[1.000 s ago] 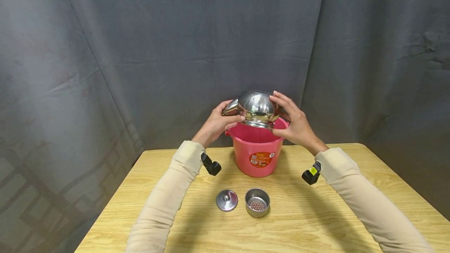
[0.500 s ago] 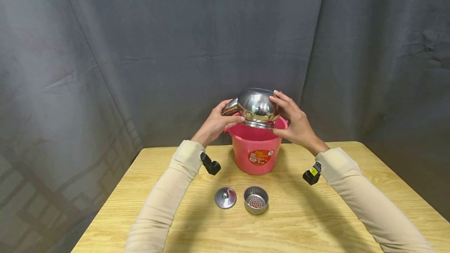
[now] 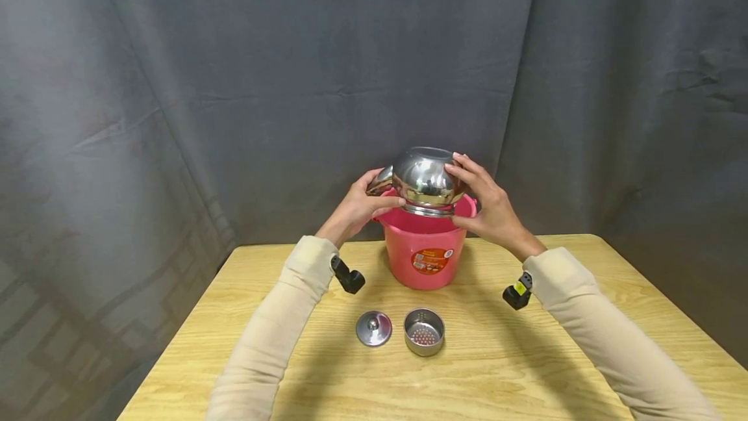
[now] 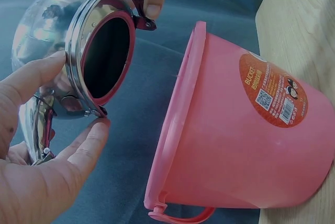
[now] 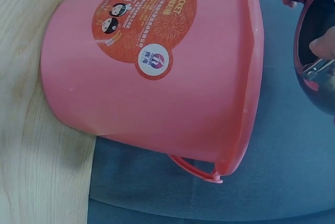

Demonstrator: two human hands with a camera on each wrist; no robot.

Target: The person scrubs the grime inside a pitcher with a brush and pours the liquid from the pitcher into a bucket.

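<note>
A shiny steel teapot [image 3: 426, 177] is held upside down above the pink bucket [image 3: 400, 255], mouth facing down. My left hand [image 3: 361, 205] grips its spout side, fingers behind the spout and thumb against the body near the rim. On the other side my right hand [image 3: 489, 205] holds it, fingertips on the upturned base and thumb by the rim. The left wrist view shows the teapot's dark mouth [image 4: 109, 59] turned toward the bucket's opening. In the right wrist view the right thumb [image 5: 325, 45] overlaps the mouth.
On the wooden table [image 3: 497, 369], nearer the person, lie a round steel lid [image 3: 373, 326] with a knob and a steel strainer cup [image 3: 424, 348] with a perforated bottom. A grey curtain [image 3: 327, 96] hangs close behind the bucket.
Both hands keep the same hold on the inverted teapot over the bucket. The head view has shifted slightly, and the teapot stays almost still.
</note>
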